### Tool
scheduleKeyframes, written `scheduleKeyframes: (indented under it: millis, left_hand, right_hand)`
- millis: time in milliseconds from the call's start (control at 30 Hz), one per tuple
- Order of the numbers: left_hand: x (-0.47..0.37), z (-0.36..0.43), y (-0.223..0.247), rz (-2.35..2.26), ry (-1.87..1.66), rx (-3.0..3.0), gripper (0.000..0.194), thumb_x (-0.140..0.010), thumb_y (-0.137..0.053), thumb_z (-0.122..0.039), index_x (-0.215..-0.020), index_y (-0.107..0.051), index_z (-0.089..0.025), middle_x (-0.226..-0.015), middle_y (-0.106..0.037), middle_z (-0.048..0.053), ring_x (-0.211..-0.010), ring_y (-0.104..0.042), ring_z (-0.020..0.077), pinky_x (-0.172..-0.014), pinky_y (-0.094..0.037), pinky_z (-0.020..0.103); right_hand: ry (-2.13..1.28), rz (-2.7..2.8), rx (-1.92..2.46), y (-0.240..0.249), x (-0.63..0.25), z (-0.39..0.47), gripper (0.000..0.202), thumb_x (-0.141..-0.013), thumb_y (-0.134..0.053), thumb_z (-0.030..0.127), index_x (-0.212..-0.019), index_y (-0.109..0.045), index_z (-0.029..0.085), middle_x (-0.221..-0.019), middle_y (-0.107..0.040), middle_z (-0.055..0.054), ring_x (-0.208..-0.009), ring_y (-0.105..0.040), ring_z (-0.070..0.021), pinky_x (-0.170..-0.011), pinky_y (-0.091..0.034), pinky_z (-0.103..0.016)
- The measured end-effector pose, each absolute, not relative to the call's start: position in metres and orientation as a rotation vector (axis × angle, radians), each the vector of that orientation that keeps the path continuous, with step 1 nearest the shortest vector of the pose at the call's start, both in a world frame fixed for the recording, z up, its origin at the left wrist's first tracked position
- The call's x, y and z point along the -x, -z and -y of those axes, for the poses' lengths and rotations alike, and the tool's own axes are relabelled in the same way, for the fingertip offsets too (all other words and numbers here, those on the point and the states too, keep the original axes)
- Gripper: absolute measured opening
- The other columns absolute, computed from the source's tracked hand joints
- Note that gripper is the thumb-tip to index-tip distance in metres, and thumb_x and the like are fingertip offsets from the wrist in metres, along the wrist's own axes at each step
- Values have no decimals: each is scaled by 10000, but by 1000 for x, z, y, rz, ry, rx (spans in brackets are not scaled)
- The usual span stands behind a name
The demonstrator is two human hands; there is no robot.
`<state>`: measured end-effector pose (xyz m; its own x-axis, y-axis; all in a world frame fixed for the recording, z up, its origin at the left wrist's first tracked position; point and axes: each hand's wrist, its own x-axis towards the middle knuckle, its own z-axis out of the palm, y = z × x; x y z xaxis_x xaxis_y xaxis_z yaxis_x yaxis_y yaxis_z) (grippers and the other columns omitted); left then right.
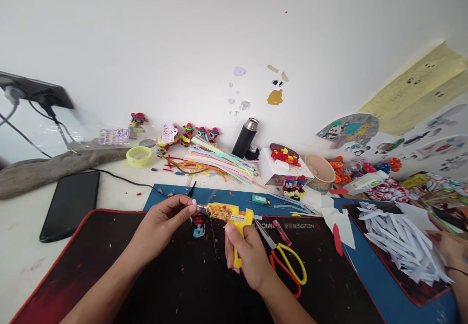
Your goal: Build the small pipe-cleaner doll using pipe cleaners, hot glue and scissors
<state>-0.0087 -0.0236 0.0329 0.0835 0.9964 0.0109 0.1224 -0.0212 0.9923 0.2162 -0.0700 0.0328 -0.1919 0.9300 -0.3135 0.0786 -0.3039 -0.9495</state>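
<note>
My right hand (248, 253) is wrapped round the handle of a yellow hot glue gun (239, 216), its body speckled with stuck-on bits. The nozzle points left, right beside my left hand (171, 221). Thumb and fingers of that hand pinch a tiny pale pinkish piece (194, 202) at the nozzle tip; its kind is too small to tell. Below the nozzle a small blue and red figure (199, 227) lies on the black mat (161, 275). A dark cord hangs down near it. Scissors (288, 265) with yellow and red handles rest right of the glue gun.
Pastel strips (219, 160) lie along the wall beside a black flask (245, 137). A phone (71, 204) and tape roll (139, 156) are at left. Right, another person's hand (451, 248) is by white paper strips (400, 241). Several small figures (187, 134) stand behind.
</note>
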Motion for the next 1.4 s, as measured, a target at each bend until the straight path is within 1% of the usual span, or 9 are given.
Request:
scheduleKeyframes:
  millis: [200,333,467,700,833,1067,1400]
  left_hand:
    - [8,24,-36,-1242,-1110,-1347,486,-813,-763,-719,-831,-775,-233,-839,-756,45,-828,-685,248,-766,-570,311]
    - [8,24,-36,-1260,-1109,-1360,502,-810,-759,-730,-836,-780,-230,-836,-759,51,-828,-692,255,-769,-577,319]
    - [9,24,-35,-1257,-1106,-1359,489,-819,-758,-718,-845,-785,-231,-847,-766,52,-838,-695,256,-781,-574,324]
    - [10,24,-32,-1256,-1112,-1356,451,-836,-765,-684,-863,-784,-235,-865,-770,47,-849,-700,251,-794,-570,317]
    - [9,24,-35,-1263,-1120,-1361,460,-825,-762,-698,-837,-777,-239,-849,-761,44,-842,-695,253,-784,-569,319]
    - [8,24,-35,-1262,-1126,-1358,470,-813,-764,-709,-831,-775,-240,-846,-770,51,-843,-706,263,-789,-579,332]
    - [10,23,-32,-1261,-1113,-1363,453,-831,-764,-688,-851,-780,-236,-863,-769,49,-848,-699,254,-793,-571,322]
  right_hand:
    - [-1575,1246,1375,-35,-216,70,790,-819,-583,943,-526,-502,214,-402,-490,7,-346,-385,-76,-365,-254,-213]
    - [-1579,1219,1373,-33,-217,71,767,-812,-600,938,-568,-518,216,-411,-500,14,-345,-385,-80,-363,-260,-216]
    - [-1579,1235,1381,-32,-218,72,779,-831,-586,931,-540,-503,214,-408,-498,9,-348,-383,-75,-373,-257,-216]
    - [-1584,1209,1396,-32,-217,72,753,-787,-602,955,-622,-512,226,-413,-514,22,-343,-374,-82,-368,-259,-220]
    - [-1581,1228,1401,-29,-217,74,770,-798,-584,955,-571,-498,224,-410,-500,17,-350,-371,-79,-372,-257,-221]
    - [-1572,1253,1391,-29,-218,74,780,-822,-571,945,-538,-490,223,-413,-489,13,-356,-375,-79,-376,-254,-224]
    - [-1576,1249,1413,-33,-217,73,794,-800,-570,966,-528,-487,224,-410,-482,14,-355,-377,-82,-379,-257,-225]
